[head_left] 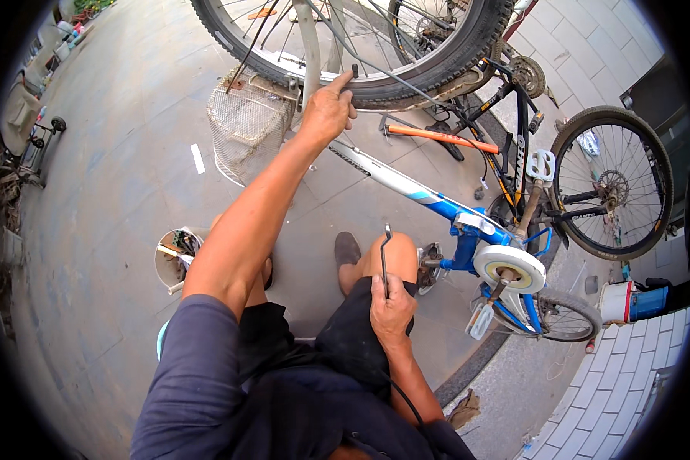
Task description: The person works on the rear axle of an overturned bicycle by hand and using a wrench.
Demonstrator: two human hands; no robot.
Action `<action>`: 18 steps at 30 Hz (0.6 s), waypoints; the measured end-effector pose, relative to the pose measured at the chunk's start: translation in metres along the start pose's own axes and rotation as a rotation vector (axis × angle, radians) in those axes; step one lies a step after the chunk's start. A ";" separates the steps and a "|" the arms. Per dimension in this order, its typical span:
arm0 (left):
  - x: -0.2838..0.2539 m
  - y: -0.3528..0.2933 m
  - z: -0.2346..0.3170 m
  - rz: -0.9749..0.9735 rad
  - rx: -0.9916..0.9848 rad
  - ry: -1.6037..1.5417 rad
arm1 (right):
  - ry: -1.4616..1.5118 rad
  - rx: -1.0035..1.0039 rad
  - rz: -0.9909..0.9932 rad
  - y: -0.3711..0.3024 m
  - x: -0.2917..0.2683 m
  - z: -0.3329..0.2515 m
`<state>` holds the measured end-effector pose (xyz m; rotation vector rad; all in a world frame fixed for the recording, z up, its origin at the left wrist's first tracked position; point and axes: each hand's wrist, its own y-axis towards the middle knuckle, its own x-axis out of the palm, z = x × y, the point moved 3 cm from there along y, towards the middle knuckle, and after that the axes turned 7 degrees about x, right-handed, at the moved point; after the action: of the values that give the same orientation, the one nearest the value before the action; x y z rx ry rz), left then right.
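— Where are our hands?
— Our left hand (328, 107) grips the black tire (406, 80) straight ahead at arm's reach. Our right hand (391, 310) rests on the knee, closed around a thin metal tire lever (384, 257) pointing upward, toward the wheel.
— Nearer one?
— The left.

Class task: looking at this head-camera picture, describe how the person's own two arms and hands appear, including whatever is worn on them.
Both hands, left hand and right hand, are bare: no gloves, rings or watch visible. A short, loose blue-grey fabric sleeve covers the left upper arm; both forearms are uncovered.
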<state>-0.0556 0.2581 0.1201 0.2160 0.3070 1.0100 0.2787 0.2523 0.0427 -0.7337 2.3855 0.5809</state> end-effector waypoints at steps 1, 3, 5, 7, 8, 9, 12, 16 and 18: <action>0.000 -0.001 0.005 -0.003 0.012 0.043 | -0.014 0.006 -0.007 0.000 0.000 0.000; 0.001 0.000 0.005 -0.002 0.020 0.087 | 0.015 0.007 0.006 -0.001 0.000 0.003; 0.003 0.000 0.003 0.018 0.017 0.062 | 0.026 0.013 0.014 -0.001 -0.001 0.005; 0.003 0.002 0.004 0.060 0.021 0.064 | 0.022 0.025 0.016 -0.001 -0.002 0.007; 0.002 0.004 0.006 0.090 0.025 0.080 | 0.025 0.021 0.024 -0.001 -0.003 0.008; 0.002 0.005 0.007 0.120 0.029 0.096 | 0.027 0.018 0.032 -0.001 -0.003 0.010; -0.002 0.019 0.003 0.195 0.133 0.174 | 0.061 0.034 0.022 -0.002 -0.003 0.013; 0.005 0.030 0.014 0.205 0.003 0.011 | 0.075 0.052 0.029 -0.001 -0.005 0.011; 0.006 0.027 0.024 0.261 -0.013 0.044 | 0.094 0.031 0.048 -0.002 -0.007 0.011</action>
<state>-0.0654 0.2761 0.1500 0.2263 0.3177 1.2756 0.2888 0.2596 0.0385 -0.7062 2.4988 0.5383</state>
